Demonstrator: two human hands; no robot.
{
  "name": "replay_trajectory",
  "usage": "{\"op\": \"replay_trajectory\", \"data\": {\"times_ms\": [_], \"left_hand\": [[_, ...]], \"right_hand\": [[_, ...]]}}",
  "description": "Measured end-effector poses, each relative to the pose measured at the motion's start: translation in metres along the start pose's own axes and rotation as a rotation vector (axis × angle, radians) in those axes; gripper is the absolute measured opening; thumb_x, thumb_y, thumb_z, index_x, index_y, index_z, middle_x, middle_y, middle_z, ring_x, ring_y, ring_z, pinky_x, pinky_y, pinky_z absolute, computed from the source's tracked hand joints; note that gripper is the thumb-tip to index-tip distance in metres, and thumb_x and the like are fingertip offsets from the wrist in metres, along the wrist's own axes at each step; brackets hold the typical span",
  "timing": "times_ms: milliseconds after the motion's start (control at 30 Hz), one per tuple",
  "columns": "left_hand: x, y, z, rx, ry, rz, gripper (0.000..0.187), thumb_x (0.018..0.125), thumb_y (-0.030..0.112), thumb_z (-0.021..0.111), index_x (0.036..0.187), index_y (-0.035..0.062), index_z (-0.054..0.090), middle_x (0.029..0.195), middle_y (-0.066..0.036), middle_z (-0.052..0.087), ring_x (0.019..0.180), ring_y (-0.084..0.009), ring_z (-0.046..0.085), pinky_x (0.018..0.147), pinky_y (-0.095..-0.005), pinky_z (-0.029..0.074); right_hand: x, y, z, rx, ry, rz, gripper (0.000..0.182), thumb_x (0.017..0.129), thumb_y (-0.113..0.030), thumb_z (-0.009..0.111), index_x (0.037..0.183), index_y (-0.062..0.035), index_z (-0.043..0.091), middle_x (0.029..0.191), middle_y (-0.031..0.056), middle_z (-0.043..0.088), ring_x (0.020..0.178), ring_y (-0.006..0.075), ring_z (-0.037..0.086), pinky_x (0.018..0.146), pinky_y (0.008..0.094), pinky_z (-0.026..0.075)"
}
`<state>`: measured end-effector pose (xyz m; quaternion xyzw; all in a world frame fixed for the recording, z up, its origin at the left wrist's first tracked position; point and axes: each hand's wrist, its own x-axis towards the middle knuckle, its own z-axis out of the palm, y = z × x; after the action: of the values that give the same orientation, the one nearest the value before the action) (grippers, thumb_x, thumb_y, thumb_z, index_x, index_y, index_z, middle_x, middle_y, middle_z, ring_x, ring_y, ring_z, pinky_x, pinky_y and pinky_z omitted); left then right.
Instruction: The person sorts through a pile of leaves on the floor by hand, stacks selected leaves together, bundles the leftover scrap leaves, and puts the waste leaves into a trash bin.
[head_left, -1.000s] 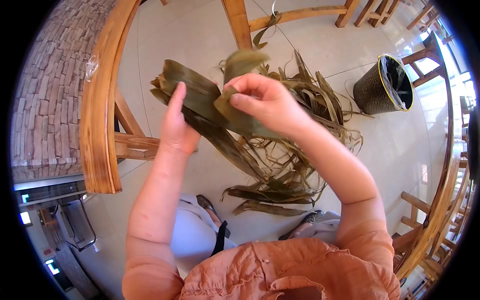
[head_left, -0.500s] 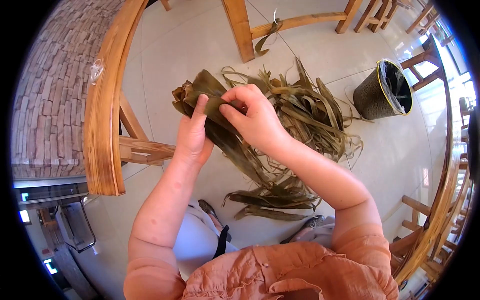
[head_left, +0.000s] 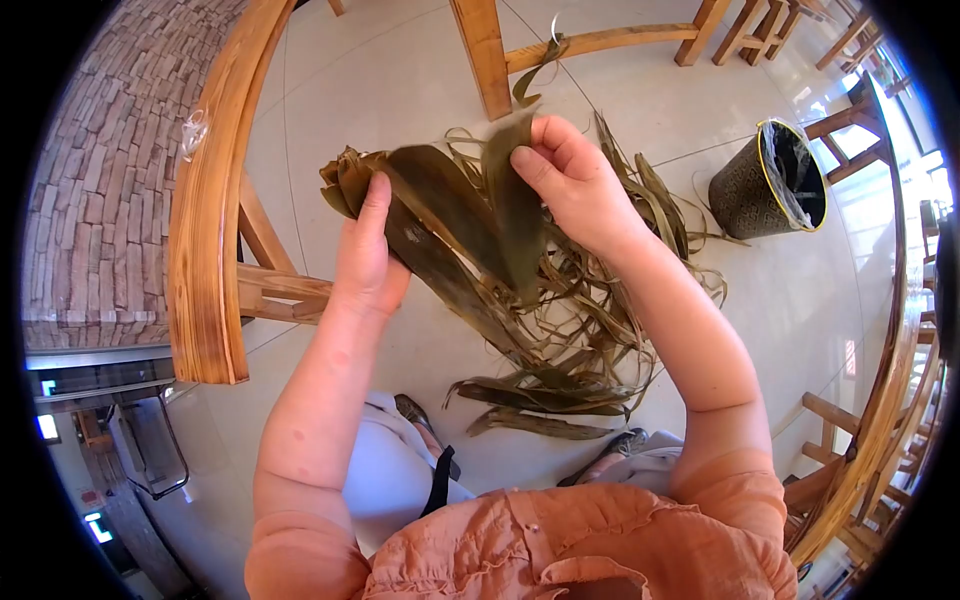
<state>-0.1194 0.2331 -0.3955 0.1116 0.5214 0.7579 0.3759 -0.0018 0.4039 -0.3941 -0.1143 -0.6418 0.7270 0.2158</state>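
Note:
Long, dried green-brown leaves fill the space between my hands. My left hand (head_left: 368, 250) is closed around a bundle of leaves (head_left: 345, 180), its thumb pressed on top near the cut ends. One broad leaf (head_left: 513, 210) is pinched near its end between the thumb and fingers of my right hand (head_left: 575, 180), standing apart from the bundle. Below and behind my hands, a tangled heap of leaf strips (head_left: 655, 215) lies on the floor. Several folded leaves (head_left: 545, 395) rest nearer my feet. Where the held leaves meet the heap is hard to make out.
At right stands a patterned bin (head_left: 745, 185) with a plastic liner. A wooden bench (head_left: 215, 230) runs along the left, with wooden furniture legs (head_left: 482, 60) ahead. One loose leaf hangs by the far rail (head_left: 610, 45). A long wooden edge (head_left: 880, 390) curves down the right side.
My right hand has moved right and upward, drawing one broad leaf away from the bundle. My left hand has shifted slightly left and still grips the leaves.

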Motion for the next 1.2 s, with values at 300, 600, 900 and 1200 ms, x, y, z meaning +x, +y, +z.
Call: {"op": "replay_trajectory", "data": {"times_ms": [300, 600, 900, 1200], "left_hand": [[0.001, -0.008, -0.001, -0.016, 0.044, -0.032, 0.045, 0.094, 0.046, 0.046, 0.112, 0.0055, 0.052, 0.106, -0.005, 0.058, 0.097, -0.0185, 0.056, 0.087, -0.0338, 0.046], [-0.016, -0.016, 0.008, -0.033, -0.252, -0.109, 0.054, 0.091, 0.052, 0.047, 0.121, 0.0067, 0.046, 0.116, -0.007, 0.053, 0.108, -0.0179, 0.051, 0.094, -0.0346, 0.042], [-0.010, -0.001, 0.007, 0.232, -0.019, 0.130, 0.048, 0.099, 0.040, 0.034, 0.129, 0.0024, 0.039, 0.118, -0.015, 0.056, 0.108, -0.0188, 0.052, 0.096, -0.0324, 0.038], [-0.007, 0.066, -0.059, 0.003, 0.329, 0.339, 0.035, 0.098, 0.029, 0.034, 0.107, 0.0000, 0.051, 0.114, -0.023, 0.055, 0.107, -0.0321, 0.054, 0.098, -0.0443, 0.040]], "right_hand": [[-0.018, 0.015, 0.040, 0.194, -0.185, 0.205, 0.013, 0.091, -0.009, 0.052, 0.099, 0.0012, 0.052, 0.081, 0.0049, 0.063, 0.073, 0.0075, 0.057, 0.066, 0.0236, 0.047], [-0.017, 0.017, 0.052, 0.015, -0.063, 0.186, 0.017, 0.090, -0.011, 0.054, 0.101, 0.0024, 0.055, 0.084, 0.0048, 0.063, 0.076, 0.0078, 0.058, 0.069, 0.0238, 0.048], [-0.028, 0.044, 0.067, -0.066, -0.164, 0.147, 0.015, 0.088, -0.013, 0.056, 0.095, 0.0008, 0.056, 0.077, 0.0049, 0.063, 0.070, 0.0093, 0.057, 0.063, 0.0269, 0.047], [-0.130, 0.144, 0.052, -0.667, -0.751, 0.308, 0.022, 0.090, -0.021, 0.052, 0.091, -0.0005, 0.061, 0.080, 0.0133, 0.065, 0.072, 0.0272, 0.063, 0.067, 0.0370, 0.052]]}}
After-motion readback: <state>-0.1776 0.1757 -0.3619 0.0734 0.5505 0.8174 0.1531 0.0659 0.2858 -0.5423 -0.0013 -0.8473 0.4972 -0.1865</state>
